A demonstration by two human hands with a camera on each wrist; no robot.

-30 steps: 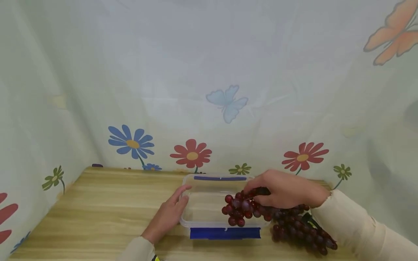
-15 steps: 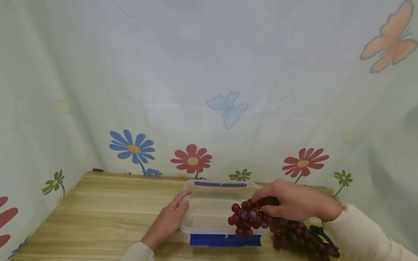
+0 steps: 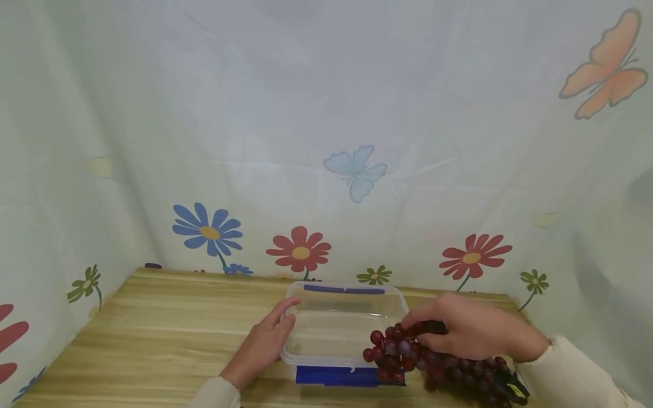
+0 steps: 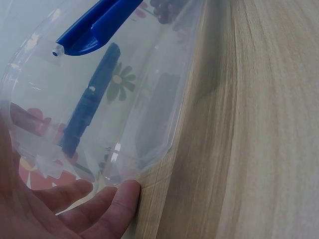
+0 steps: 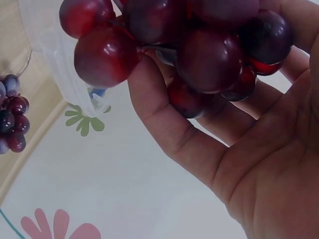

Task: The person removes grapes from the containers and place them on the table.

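A clear plastic food container (image 3: 331, 360) with blue clips stands lidless on the table, its inside showing no contents. My left hand (image 3: 265, 343) rests at its left side, the fingertips (image 4: 127, 191) lying against the transparent wall with the fingers only slightly bent. Over the container's right front corner, a bunch of red grapes (image 3: 390, 351) hangs from my right hand (image 3: 471, 328), which pinches it between thumb and fingers. Close under that hand lies a darker bunch of grapes (image 3: 471, 377), partly covered by the hand and sleeve.
A wood-grain table (image 3: 168, 328) bears everything. Behind it and at both sides hangs a pale cloth (image 3: 245, 141) printed with flowers and butterflies. A dark tag with a yellow mark (image 3: 515, 390) sits by the darker grapes.
The right hand and its grapes have moved right and nearer to me, from over the container's inside to its front right corner. The left hand stays at the container's side.
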